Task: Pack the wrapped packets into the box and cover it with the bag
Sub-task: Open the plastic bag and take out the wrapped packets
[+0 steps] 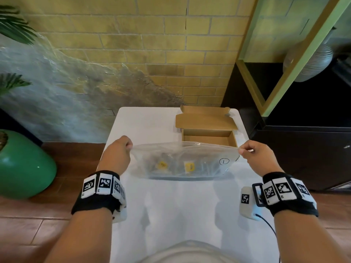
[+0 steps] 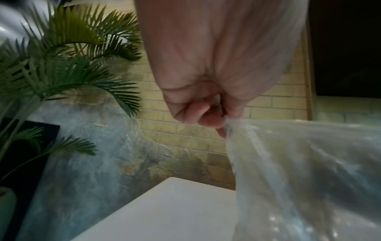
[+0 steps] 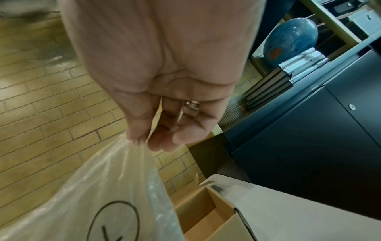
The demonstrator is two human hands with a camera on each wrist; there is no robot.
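A clear plastic bag [image 1: 182, 162] hangs stretched between both hands above the white table [image 1: 148, 126]. Wrapped packets with yellow labels [image 1: 189, 166] show through it. My left hand [image 1: 127, 146] pinches the bag's upper left corner [image 2: 228, 125]. My right hand [image 1: 245, 149] pinches the upper right corner [image 3: 136, 141]; a circled mark [image 3: 114, 220] is printed on the bag near it. Behind the bag stands an open brown cardboard box [image 1: 209, 137] with its lid flap up; its inside [image 3: 204, 210] looks bare where it shows.
The small table stands against a brick wall [image 1: 171, 54]. A green pot [image 1: 22, 166] and palm leaves [image 2: 68, 53] stand at the left. A dark cabinet [image 1: 303, 152] with books [image 3: 288, 76] and a blue globe [image 3: 290, 37] stands at the right.
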